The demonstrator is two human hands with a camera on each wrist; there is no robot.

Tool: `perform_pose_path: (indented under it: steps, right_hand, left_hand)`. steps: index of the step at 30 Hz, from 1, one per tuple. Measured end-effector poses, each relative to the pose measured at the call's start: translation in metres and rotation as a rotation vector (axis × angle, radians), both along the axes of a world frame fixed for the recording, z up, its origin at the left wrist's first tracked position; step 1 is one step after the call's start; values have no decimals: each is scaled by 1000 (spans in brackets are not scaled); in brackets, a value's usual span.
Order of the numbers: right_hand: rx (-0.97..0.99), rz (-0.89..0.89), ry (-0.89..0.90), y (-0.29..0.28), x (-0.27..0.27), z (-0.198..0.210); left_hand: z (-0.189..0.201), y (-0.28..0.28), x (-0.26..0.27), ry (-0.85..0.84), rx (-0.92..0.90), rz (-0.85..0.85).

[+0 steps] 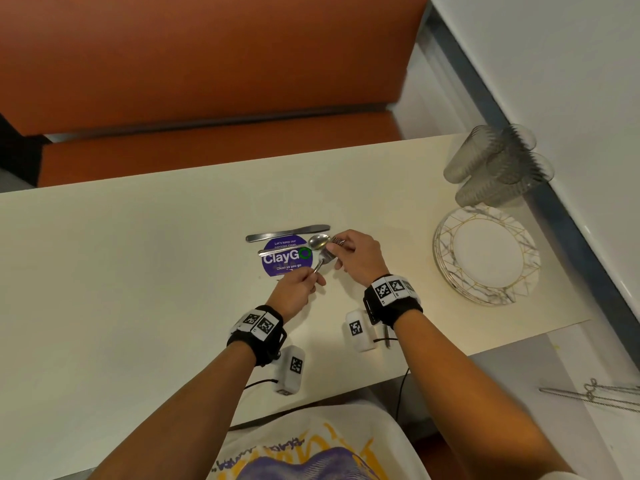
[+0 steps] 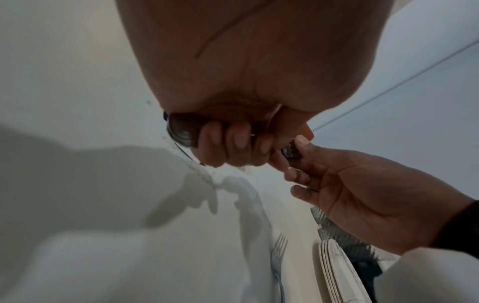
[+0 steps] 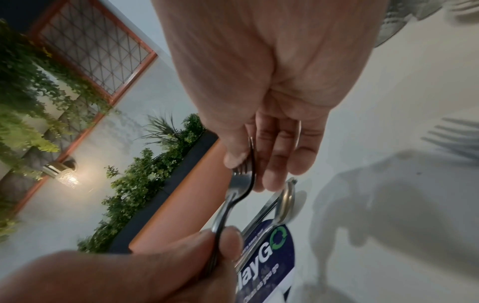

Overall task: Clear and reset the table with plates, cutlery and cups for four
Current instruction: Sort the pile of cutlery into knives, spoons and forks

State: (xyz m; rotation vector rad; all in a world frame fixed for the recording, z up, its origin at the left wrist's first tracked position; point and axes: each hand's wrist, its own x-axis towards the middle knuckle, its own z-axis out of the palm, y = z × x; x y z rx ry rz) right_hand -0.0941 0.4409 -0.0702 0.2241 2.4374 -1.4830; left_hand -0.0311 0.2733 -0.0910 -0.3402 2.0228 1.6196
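Over the middle of the cream table (image 1: 145, 244), both hands hold a small stack of metal forks (image 1: 325, 258). My left hand (image 1: 313, 277) grips the handles in curled fingers (image 2: 233, 141). My right hand (image 1: 334, 249) pinches the fork heads (image 3: 242, 178) between thumb and fingers. A spoon (image 1: 318, 241) and a knife (image 1: 287, 233) lie flat just beyond the hands, on a purple ClayGo sticker (image 1: 285, 259). A stack of marbled plates (image 1: 485, 254) sits at the right, with clear ribbed cups (image 1: 495, 168) lying behind it.
Another fork (image 2: 278, 252) lies on the table near the front edge, under my right wrist (image 1: 391, 299). An orange bench (image 1: 207, 98) runs along the far side. A white wall ledge (image 1: 571, 98) borders the table at the right.
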Motion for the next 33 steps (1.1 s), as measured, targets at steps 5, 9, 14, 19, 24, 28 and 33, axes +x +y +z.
perform_pose_path:
  steps: [5,9,14,19,24,28,33]
  right_hand:
    - [63,-155,-23,44,-3,-13]
    - [422,-34,-92,82,5,-46]
    - [509,115,-148,96,15,-64]
    - [346,73,-144,102,10,-54]
    - [180,191,-75,93,-13,-9]
    - [141,106,47,75,-29,4]
    - [94,-96,143,51,-27,-1]
  left_hand:
    - [-8,16,-5,-6,-39,13]
    - [-11,30,-5,42,-88,2]
    - [-20,44,-5,46,-109,-31]
    - [-22,53,-11,27,-151,5]
    - [-22,55,-21,-48,-92,63]
    - [-7,61,-23,-136,67,133]
    - [2,60,-20,-169,165,140]
